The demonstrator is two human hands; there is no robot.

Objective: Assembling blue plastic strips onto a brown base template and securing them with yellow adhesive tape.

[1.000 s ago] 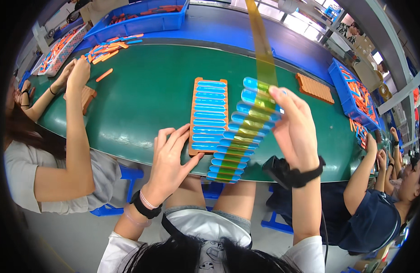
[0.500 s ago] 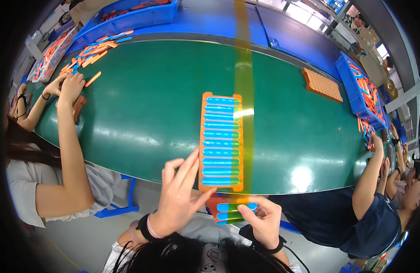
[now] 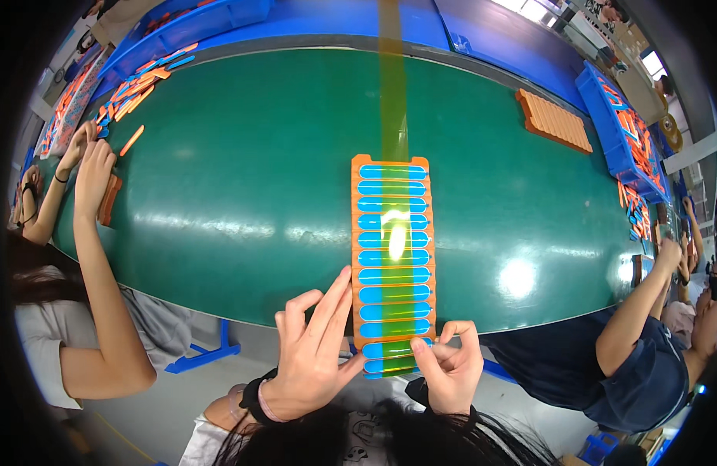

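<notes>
An orange grooved tray (image 3: 358,256) lies lengthwise in front of me at the table's near edge. Across it sit several blue round-ended sticks (image 3: 370,294), and a strip of yellow see-through tape (image 3: 393,101) runs over their middles and on toward the far side. My left hand (image 3: 315,342) is flat along the tray's left edge, fingers stretched out, thumb by the near corner. At the tray's near end, my right hand (image 3: 451,361) pinches the nearest blue sticks (image 3: 374,366) with the tape over them. Its thumb is on top; the fingers underneath are partly hidden.
Another orange grooved tray (image 3: 556,120) lies at the far right, near a blue bin (image 3: 618,128) of orange and blue sticks. Loose sticks (image 3: 137,89) are piled far left below another blue bin (image 3: 187,35). People work on both sides, a co-worker's arm (image 3: 94,186) at left.
The tape has shifted from the tray's right side to its middle, over the blue sticks. My right hand has brought the taped sticks up against the tray's near end.
</notes>
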